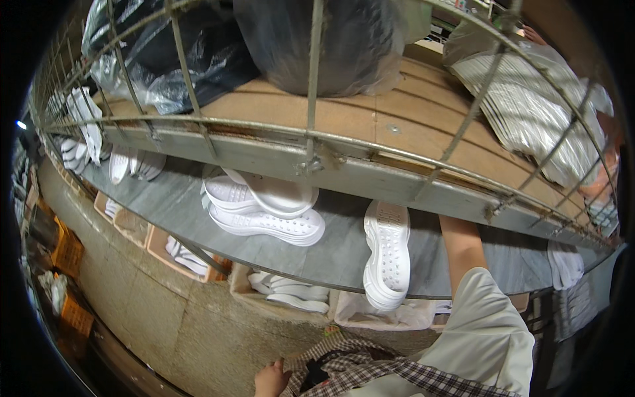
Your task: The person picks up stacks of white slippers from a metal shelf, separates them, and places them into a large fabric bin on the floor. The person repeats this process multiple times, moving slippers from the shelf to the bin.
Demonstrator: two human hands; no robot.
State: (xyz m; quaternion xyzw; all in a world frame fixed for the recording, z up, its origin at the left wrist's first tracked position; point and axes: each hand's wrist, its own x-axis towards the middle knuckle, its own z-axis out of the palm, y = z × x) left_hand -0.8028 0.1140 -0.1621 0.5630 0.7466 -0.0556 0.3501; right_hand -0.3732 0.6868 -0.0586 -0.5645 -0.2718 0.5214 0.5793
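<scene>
My right forearm (463, 248), in a pale sleeve, reaches in under the metal-edged shelf, which hides the hand and anything it may touch. Just left of that arm a white shoe sole (387, 255) lies with its studded inside up, its near end over the table's edge. Further left, several white soles (268, 225) are stacked loosely on the grey tabletop (344, 255). Low in the view, my left hand (271, 379) hangs beside a checked apron (350, 354). Its fingers are loosely bent and partly apart, with nothing seen in them.
Above the table runs a brown shelf board (370, 116) behind wire mesh, holding dark plastic bags (324, 49) and a wrapped white stack (522, 99). Bins of soles (291, 291) stand below the table edge. Orange crates (66, 248) are at far left.
</scene>
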